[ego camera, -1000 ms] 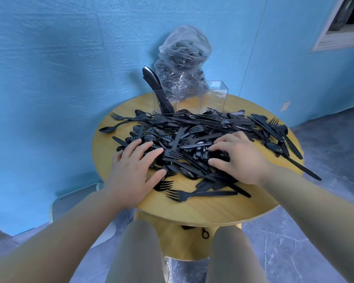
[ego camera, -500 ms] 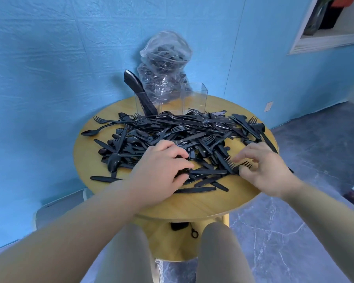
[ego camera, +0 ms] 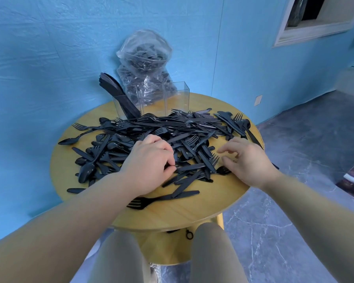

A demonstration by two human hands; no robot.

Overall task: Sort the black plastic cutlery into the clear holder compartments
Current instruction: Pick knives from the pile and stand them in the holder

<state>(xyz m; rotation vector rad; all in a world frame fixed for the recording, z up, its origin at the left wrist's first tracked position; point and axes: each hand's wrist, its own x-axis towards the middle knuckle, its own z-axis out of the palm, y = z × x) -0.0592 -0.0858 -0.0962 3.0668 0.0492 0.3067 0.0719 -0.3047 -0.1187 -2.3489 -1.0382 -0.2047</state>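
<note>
under left hand (ego camera: 149, 166), pinched cutlery (ego camera: 189, 166) partly hidden.

You have just one camera, and it sits on your head. It looks forward and down, close over the round table (ego camera: 172, 213), with your arms reaching in from the bottom. Its wide view also takes in the blue wall (ego camera: 49, 58) behind and the gray floor (ego camera: 305, 160) on your right.

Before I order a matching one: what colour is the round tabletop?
Yellow, light wood grain; the tabletop shows best in the head view.
</note>
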